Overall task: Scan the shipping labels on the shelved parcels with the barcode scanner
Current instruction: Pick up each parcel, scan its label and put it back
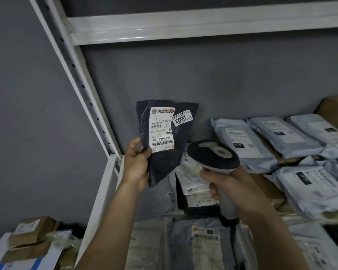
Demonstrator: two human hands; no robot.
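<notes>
I see the left hand [137,162] pinching a dark navy plastic mailer pouch [165,141] by its lower left edge, thumb in front on the pouch face, fingers curled behind. The pouch is held upright above the near left end of the shelf, off the pile. Its white rectangular shipping label [162,130] faces me, print upside down; a smaller white sticker reading 2003 [181,118] sits tilted just to the label's right.

The right hand [235,190] is wrapped round the pale handle of a grey-and-black handheld barcode scanner [213,155], fingers closed tight on the grip. The scanner head is just right of and slightly below the pouch, apart from it; I cannot tell whether a beam is on.

On the white metal shelf frame [105,178] lie pale grey poly mailer parcels [261,139], stacked right and far, more below the hands. Brown cardboard boxes [33,232] sit near left, outside the frame upright.
</notes>
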